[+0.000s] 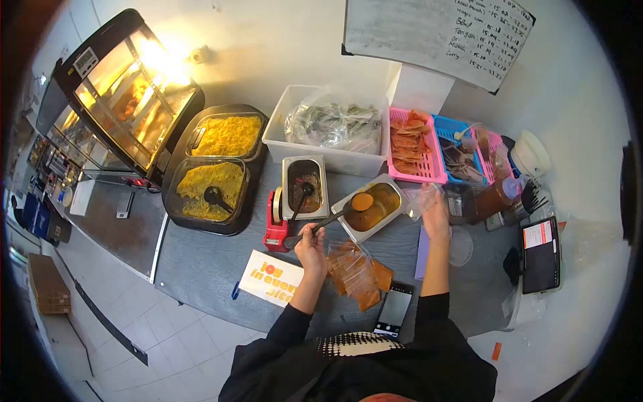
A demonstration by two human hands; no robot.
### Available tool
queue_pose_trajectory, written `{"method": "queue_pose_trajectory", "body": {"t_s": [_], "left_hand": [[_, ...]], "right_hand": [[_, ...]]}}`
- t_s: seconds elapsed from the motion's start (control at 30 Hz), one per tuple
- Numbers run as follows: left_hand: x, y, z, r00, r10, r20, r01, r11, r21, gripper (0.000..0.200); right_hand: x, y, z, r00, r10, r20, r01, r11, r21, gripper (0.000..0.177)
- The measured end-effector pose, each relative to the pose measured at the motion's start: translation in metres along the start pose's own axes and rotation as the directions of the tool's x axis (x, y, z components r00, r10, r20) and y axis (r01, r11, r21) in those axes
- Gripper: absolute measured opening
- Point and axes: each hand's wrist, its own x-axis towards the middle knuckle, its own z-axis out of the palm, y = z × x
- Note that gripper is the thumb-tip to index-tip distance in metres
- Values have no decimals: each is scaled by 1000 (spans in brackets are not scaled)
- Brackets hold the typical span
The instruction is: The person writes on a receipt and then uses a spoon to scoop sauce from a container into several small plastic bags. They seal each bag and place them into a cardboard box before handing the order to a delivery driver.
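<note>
My left hand (311, 252) is closed round the black handle of a ladle (321, 223). The ladle's bowl, full of brown sauce, is over the metal pan of sauce (383, 213). My right hand (436, 213) pinches a small clear plastic bag (419, 201) just right of that pan. Below the pan lies a pile of filled sauce bags (358, 275), near my left wrist. Left of the pan, a second metal container (305, 175) holds dark sauce and a black spoon.
Glass dishes of yellow food (201, 191) stand left, beside a lit warming cabinet (134, 94). Behind are a white bin (328, 155) and a pink basket (429, 171) of sauce bags. A red tape dispenser (276, 231), printed card (269, 278), phone (395, 308) and tablet (540, 254) surround my arms.
</note>
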Motion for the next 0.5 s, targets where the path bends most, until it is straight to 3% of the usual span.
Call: {"method": "queue_pose_trajectory", "body": {"t_s": [0.1,0.2,0.23,0.33,0.43,0.5], "left_hand": [[0,0,5,1000,-18,-5,18,1000,-24,16],[-4,8,14,999,-11,-30,9,998,-69,16],[-5,11,17,1000,3,-25,-4,998,-67,16],[-5,17,21,999,31,-8,-31,998,-59,15],[-5,23,24,999,40,-18,-41,998,-47,15],[-3,28,29,997,69,21,-68,997,-41,15]], "right_hand": [[-7,-15,26,981,-184,61,187,981,-57,32],[-6,-8,46,962,-246,120,266,942,-206,33],[-6,-2,57,955,-289,69,297,919,-259,33],[-7,20,62,961,-234,148,277,846,-456,33],[-6,45,66,960,-169,224,248,881,-402,39],[-2,65,60,951,-180,252,288,814,-504,45]]}}
